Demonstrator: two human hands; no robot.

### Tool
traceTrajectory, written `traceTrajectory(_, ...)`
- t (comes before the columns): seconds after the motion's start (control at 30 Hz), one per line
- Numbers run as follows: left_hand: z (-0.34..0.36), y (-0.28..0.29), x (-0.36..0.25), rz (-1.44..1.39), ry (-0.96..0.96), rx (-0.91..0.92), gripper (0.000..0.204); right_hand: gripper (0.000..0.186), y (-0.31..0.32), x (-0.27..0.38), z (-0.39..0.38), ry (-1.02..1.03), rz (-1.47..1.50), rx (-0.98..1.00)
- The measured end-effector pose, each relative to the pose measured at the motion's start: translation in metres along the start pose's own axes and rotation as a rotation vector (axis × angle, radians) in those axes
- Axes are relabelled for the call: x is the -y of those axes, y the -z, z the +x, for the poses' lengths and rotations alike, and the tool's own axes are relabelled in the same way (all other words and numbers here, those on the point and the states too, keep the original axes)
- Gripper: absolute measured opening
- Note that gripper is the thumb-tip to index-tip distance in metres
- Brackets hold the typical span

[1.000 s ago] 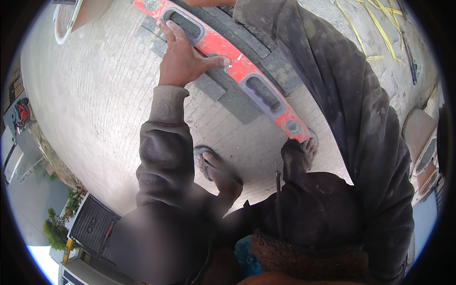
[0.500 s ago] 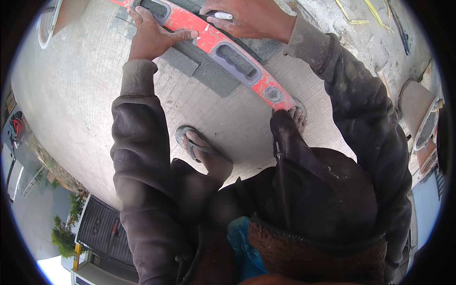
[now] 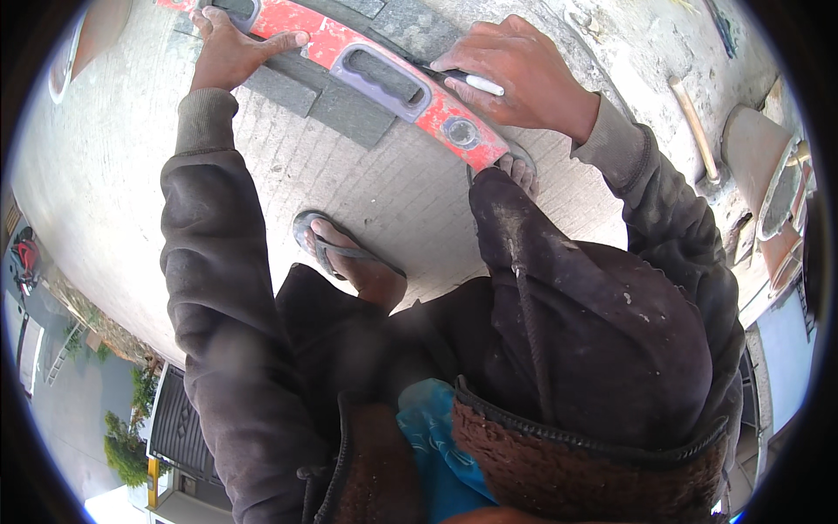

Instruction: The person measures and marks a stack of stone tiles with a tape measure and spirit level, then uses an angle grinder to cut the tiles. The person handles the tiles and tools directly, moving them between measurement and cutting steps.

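Your left hand (image 3: 229, 54), thumb and fingers spread, rests on a red level (image 3: 323, 39) lying across grey tiles (image 3: 353, 113) on the concrete (image 3: 262, 166), one end by your right foot (image 3: 522, 175); your right hand (image 3: 524, 79) pinches a black-and-white pen (image 3: 484, 85) beside the level's far edge.

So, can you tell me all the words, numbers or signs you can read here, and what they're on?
There are none that I can read.
Red level: just scuffs and pale worn patches, no words I can make out.
White pen in the right hand: no letters I can make out.
Red thing at the far left: too small to tell.
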State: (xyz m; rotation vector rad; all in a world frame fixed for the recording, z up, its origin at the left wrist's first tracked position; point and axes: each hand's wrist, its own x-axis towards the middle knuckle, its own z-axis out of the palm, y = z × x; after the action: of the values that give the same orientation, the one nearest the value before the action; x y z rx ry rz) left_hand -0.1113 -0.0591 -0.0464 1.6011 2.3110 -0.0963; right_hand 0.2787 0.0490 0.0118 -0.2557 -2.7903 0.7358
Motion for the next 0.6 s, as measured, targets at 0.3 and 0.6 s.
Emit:
traceTrajectory(0.3, -0.009, 0.008, -0.015, -0.164, -0.001, -0.03, 0.162, 0.017, 0.012, 0.011, -0.022, -0.081, 0.014, 0.05)
traceTrajectory(0.6, -0.004, 0.011, -0.024, -0.186, 0.035, 0.005, 0.158, 0.051, -0.004, 0.062, -0.01, -0.491, 0.099, 0.153)
